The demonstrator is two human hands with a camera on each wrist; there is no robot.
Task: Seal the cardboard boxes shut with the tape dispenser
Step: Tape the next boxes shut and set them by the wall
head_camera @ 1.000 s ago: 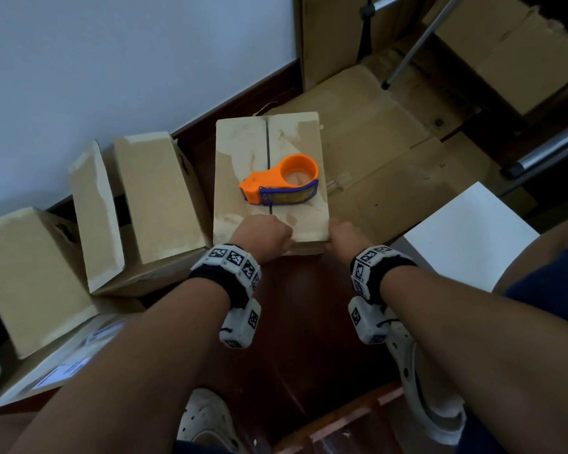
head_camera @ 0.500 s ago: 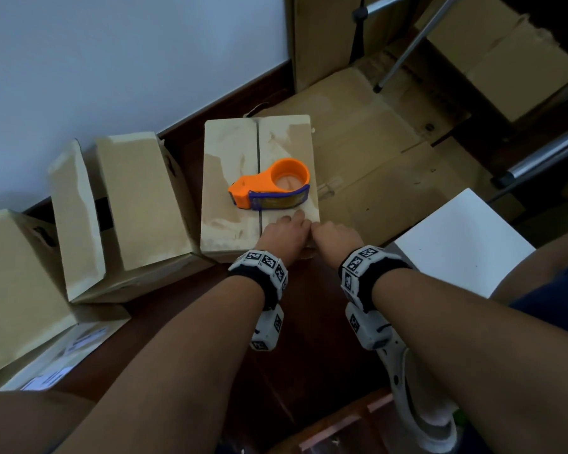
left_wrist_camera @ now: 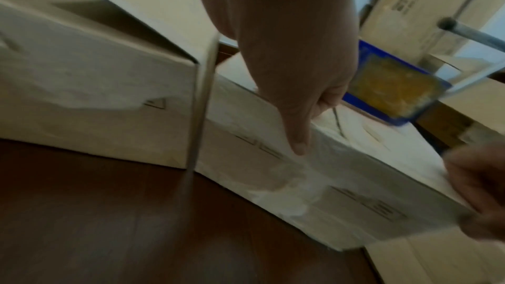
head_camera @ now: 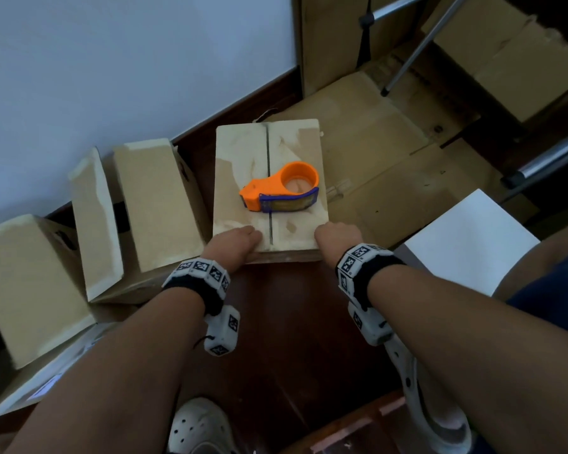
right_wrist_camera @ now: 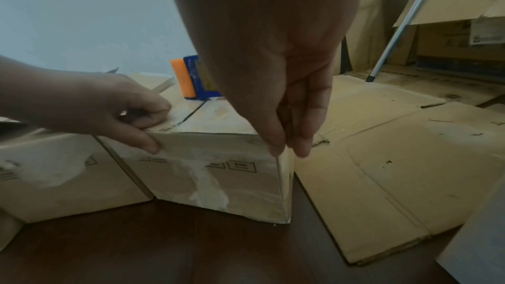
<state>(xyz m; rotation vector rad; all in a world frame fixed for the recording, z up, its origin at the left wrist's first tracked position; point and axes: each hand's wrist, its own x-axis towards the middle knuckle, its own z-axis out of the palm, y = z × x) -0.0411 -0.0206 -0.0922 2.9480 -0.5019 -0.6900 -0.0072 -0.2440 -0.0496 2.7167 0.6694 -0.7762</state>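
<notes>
Dark wooden floor below a pale wall, flattened cardboard spread to the right. Centre: cardboard box with both top flaps down, an untaped seam running along the middle. Orange tape dispenser lying on its side across that seam, toward the near half of the lid. Left hand gripping the near edge just left of the seam, fingers curled onto the top, thumb down the front face. Right hand at the near right corner, fingers straight down against the corner edge, closing on nothing. Further boxes leaning close on the left, flaps raised. White sheet at right.
</notes>
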